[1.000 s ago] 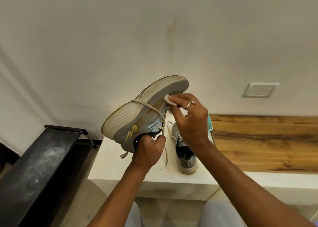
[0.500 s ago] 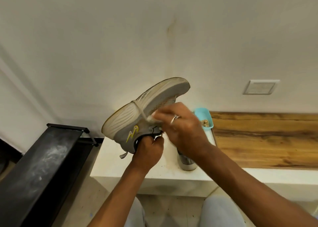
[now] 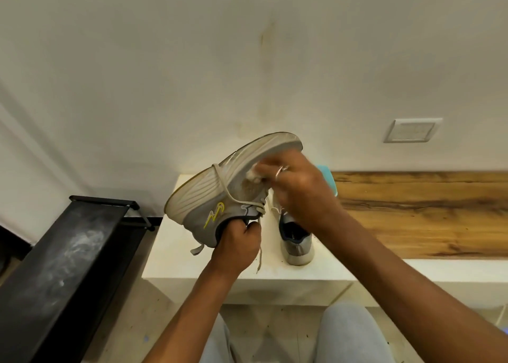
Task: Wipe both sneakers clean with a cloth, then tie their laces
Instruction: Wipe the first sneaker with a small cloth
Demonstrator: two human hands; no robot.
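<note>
Wiping stage, first shoe. The left hand (image 3: 236,241) grips the raised sneaker (image 3: 220,195) at its collar, sole turned up and to the left. The right hand (image 3: 299,189), blurred, pinches a small white cloth (image 3: 254,174) against the forefoot upper, where brown soiling shows. A loose lace (image 3: 222,186) lies across the sole, untied. The second sneaker (image 3: 297,241) stands on the white bench (image 3: 178,252), laces loose; whether it is clean cannot be told. Judged remaining: finish this shoe, wipe the other, tie both. Nearby: teal dish (image 3: 328,178) behind the right hand, wood top (image 3: 412,211), black rack (image 3: 68,252) at left; the draped lace crosses the wiping path
</note>
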